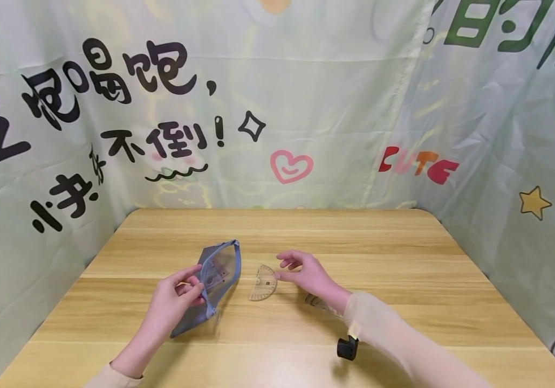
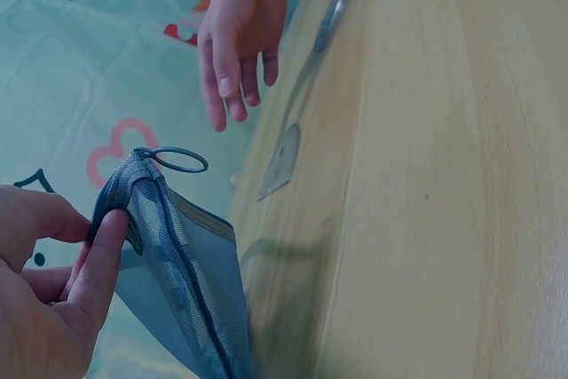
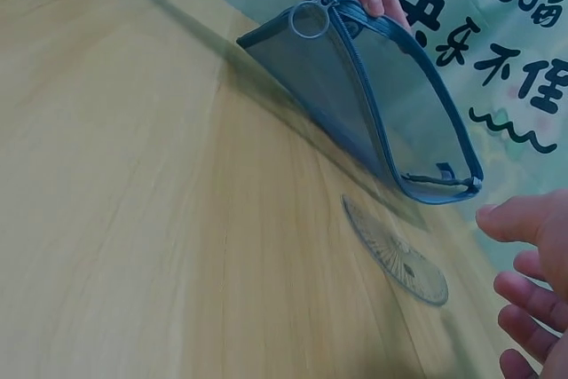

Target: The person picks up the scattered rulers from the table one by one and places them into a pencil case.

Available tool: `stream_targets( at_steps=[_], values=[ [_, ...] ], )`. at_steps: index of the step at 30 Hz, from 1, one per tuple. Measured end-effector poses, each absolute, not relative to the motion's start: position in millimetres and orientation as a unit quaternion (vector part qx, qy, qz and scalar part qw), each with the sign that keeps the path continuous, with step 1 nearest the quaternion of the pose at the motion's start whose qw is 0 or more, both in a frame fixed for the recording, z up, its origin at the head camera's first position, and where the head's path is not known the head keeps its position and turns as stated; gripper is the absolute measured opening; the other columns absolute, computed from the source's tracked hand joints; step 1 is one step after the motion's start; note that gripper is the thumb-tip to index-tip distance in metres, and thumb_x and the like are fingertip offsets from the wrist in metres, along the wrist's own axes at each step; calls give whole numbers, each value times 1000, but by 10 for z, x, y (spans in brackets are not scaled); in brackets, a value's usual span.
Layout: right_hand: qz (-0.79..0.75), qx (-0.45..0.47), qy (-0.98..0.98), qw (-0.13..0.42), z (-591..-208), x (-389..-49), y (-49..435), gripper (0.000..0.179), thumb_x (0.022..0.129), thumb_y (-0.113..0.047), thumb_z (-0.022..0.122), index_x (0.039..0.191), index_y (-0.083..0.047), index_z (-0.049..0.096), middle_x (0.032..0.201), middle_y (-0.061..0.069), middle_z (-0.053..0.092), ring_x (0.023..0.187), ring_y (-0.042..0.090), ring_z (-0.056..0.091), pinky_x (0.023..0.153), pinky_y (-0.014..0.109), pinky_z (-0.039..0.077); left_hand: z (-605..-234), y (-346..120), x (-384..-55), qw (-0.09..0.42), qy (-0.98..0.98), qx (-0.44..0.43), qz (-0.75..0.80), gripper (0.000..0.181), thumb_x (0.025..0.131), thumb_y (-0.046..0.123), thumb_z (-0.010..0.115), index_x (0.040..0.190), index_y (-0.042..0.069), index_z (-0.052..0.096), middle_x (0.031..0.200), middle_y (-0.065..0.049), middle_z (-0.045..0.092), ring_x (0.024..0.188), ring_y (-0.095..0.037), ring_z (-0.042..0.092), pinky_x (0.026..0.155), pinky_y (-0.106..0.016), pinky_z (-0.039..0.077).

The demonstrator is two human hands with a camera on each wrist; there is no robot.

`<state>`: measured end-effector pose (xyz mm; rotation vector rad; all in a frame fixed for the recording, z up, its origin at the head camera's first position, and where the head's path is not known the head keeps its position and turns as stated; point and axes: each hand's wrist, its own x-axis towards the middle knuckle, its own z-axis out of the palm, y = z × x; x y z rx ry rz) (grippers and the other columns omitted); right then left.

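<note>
My left hand [image 1: 172, 295] pinches the edge of a blue see-through zip pouch [image 1: 191, 321] by its zipper end, and the pouch stands tilted with its mouth gaping. A ring-shaped zipper pull [image 3: 310, 19] hangs at the gripped corner. Through the pouch's side shows a clear triangular set square [image 1: 216, 276]. On the table to the right of the pouch lies a clear protractor [image 1: 264, 283]. My right hand [image 1: 308, 273] hovers just beside the protractor with fingers spread and loosely bent, holding nothing; in the right wrist view its thumb [image 3: 515, 219] points toward the pouch.
Beneath the right forearm, a clear marked piece [image 1: 315, 300] lies partly hidden on the wooden table [image 1: 403, 242]. A small black device [image 1: 347, 348] hangs by the right sleeve. Printed cloth [image 1: 335, 108] encloses the table's back and sides.
</note>
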<state>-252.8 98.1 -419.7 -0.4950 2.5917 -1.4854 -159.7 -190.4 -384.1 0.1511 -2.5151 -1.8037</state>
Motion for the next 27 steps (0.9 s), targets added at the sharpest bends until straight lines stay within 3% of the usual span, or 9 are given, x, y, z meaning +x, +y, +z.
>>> stream_targets(
  at_steps=[27],
  values=[
    [-445,-174,877,49,-4330,-2418,1393,48,82,-24,80,125,-8,64,115,10,69,104,25,62,92,43,55,-3836,-1892,-1592,19,-814,44,-579,49,91,-2,63,139,-3,52,93,-8,56,72,-6,64,69,-21,63]
  ],
)
